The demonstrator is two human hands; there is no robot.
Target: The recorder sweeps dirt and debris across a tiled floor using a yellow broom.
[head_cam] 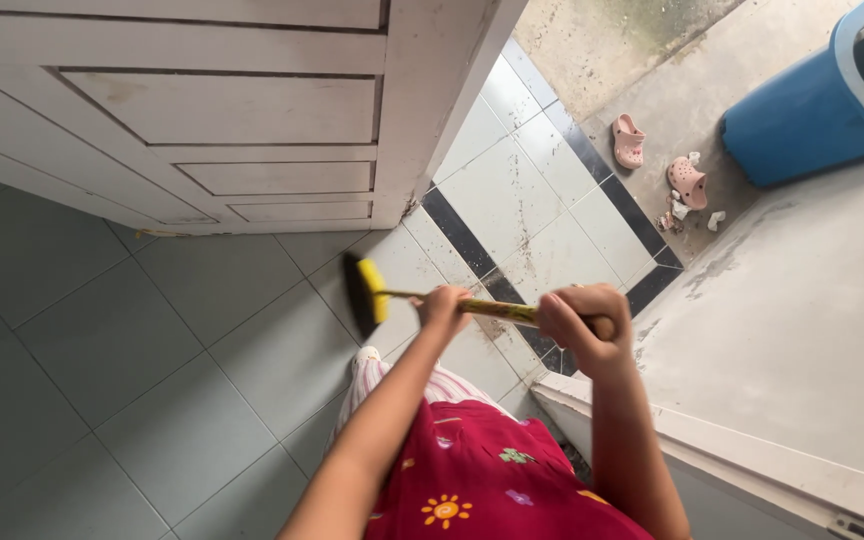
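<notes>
The floor (132,350) is made of big grey tiles, and it turns into white tiles with a black stripe (472,245) by the door (252,120). The white door stands open. Past the door, outside on the rough ground, lie two pink shoes (657,160), and near them is a blue bucket (812,100). Some small white scraps (716,220) lie right by the shoes.

A person in a red dress (492,470) with flowers holds a broom (372,295). Its yellow and black head sits on the floor just below the door. The left hand (444,305) is wrapped around the stick close to the head. The right hand (580,325) is clenched tight around the stick's far end, beside a white wall (802,340).
</notes>
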